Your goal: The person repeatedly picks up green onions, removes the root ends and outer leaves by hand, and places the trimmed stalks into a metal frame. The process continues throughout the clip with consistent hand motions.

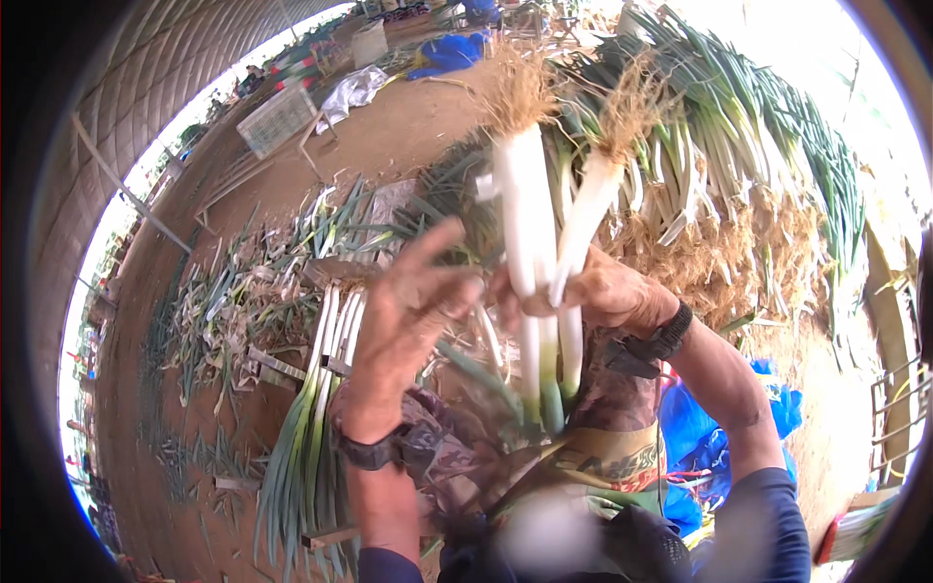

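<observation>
You hold a small bunch of long green onions (pixel 522 209) upright in the centre of the frame, roots toward the top edge and green ends pointing down toward your lap; your right hand (pixel 614 293), just right of centre, is closed around the white shanks; your left hand (pixel 413 311), left of centre and blurred by motion, has its fingers spread apart, though whether a fingertip touches the bunch you cannot tell from this view; a dark wristband (pixel 367 452) circles your left wrist and another dark band (pixel 666 338) your right.

At lower left, beside your left forearm, a row of onions (pixel 316 398) lies with white shanks upward in the frame and green leaves fanning toward the bottom edge; across the upper right spreads a large heap of onions (pixel 714 136), roots and leaves showing; leaf trimmings (pixel 228 306) litter the brown ground (pixel 408 121) at middle left; a pale crate (pixel 279 119) and a whitish plastic sheet (pixel 352 95) sit at upper left; crumpled blue plastic (pixel 692 428) lies at lower right.
</observation>
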Demonstrator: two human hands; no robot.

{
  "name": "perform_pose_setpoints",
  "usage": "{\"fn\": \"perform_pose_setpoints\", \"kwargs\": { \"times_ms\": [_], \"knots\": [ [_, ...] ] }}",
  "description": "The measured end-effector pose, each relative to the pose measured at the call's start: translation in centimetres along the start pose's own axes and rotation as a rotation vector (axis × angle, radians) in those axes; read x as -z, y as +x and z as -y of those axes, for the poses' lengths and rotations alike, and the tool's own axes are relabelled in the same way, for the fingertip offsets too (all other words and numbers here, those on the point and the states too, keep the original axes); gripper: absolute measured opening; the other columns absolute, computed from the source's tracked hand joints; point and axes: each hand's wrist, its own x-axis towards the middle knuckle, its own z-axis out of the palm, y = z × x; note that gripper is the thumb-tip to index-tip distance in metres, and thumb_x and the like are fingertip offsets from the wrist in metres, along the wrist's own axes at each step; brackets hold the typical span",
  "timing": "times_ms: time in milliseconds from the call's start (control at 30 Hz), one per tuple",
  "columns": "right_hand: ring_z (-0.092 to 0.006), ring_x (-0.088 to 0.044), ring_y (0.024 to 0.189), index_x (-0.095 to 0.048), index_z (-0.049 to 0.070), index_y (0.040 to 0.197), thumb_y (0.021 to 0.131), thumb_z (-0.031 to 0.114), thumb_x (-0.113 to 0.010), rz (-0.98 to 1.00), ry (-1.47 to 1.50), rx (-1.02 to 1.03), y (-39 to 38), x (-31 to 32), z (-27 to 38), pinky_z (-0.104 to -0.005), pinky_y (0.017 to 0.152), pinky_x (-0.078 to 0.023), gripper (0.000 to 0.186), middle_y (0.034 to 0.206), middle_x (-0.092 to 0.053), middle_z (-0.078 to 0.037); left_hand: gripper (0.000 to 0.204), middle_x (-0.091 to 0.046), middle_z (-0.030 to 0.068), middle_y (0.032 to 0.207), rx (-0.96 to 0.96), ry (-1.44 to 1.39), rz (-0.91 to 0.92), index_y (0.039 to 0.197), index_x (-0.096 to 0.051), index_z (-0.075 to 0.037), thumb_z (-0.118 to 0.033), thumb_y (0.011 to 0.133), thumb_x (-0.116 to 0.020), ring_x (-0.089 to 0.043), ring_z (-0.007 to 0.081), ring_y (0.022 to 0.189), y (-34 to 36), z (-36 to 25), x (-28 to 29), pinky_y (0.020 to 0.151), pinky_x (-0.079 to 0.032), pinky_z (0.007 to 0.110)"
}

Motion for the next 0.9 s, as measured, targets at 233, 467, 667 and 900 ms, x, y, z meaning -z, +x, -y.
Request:
{"fn": "perform_pose_setpoints", "kwargs": {
  "times_ms": [233,467,667,900],
  "knots": [
    [-0.0211,-0.072,0.095,-0.062,-0.004,0.123,0.084,0.010,-0.080,0.170,0.166,-0.196,-0.2,-2.0,-1.7,-0.0353,0.084,-0.060,0.046,0.107,-0.071,-0.013,0.033,-0.071,0.0041,0.082,0.019,0.586,-0.104,0.110,-0.071,-0.002,-0.026,0.090,-0.081,-0.068,0.0091,0.071,1.1,-6.1,-0.8,0.062,-0.054,0.028],
    [-0.0274,-0.070,0.108,-0.059,-0.005,0.134,0.085,0.009,-0.075,0.188,-0.007,-0.246,0.0,-1.5,-2.5,-0.0412,0.096,-0.056,0.053,0.122,-0.069,-0.019,0.021,-0.071,0.0011,0.076,-0.082,0.557,-0.150,0.101,-0.077,-0.005,-0.023,0.093,-0.079,-0.064,0.0092,0.060,0.1,-6.6,2.9,0.052,-0.051,0.026],
    [-0.0225,-0.070,0.106,-0.062,-0.003,0.132,0.089,0.004,-0.072,-0.007,-0.039,-0.143,0.4,-1.1,-3.9,-0.0376,0.096,-0.056,0.044,0.117,-0.071,-0.014,0.037,-0.076,0.0103,0.093,-0.039,1.236,-0.768,0.124,-0.070,-0.003,-0.027,0.096,-0.075,-0.070,0.0184,0.065,0.0,-10.9,8.5,0.061,-0.057,0.033],
    [-0.0119,-0.066,0.085,-0.071,0.000,0.112,0.094,0.011,-0.069,-0.227,-0.245,0.012,3.3,-2.5,-6.5,-0.0323,0.075,-0.055,0.021,0.097,-0.074,-0.006,0.039,-0.071,0.0175,0.078,0.042,1.313,-0.194,0.108,-0.067,0.002,-0.034,0.093,-0.075,-0.069,0.0289,0.062,-2.9,-2.7,-1.6,0.059,-0.055,0.040]
  ]
}}
